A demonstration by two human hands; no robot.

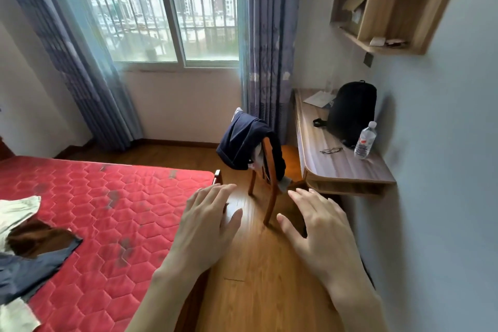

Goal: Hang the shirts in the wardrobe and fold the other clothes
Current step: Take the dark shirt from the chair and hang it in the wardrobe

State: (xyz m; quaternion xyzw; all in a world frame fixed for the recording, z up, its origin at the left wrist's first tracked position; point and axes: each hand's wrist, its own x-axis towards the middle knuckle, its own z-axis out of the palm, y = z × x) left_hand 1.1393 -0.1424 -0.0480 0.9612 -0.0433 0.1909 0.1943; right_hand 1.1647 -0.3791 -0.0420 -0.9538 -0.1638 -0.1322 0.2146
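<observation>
Evidently, both hands were held out empty, palms down, above the floor point(256, 264): the left hand point(207, 221) beside the bed point(113, 213), the right hand point(320, 226) near the desk point(336, 167). Each grip was wide, fingers spread and nothing held, as if readied for a reach. Dark clothes point(242, 140) were draped over the chair point(269, 191) back ahead, well apart from the hands, probably left there to be collected. More clothes point(29, 245) were heaped at the bed's left edge. No wardrobe could be seen.
</observation>
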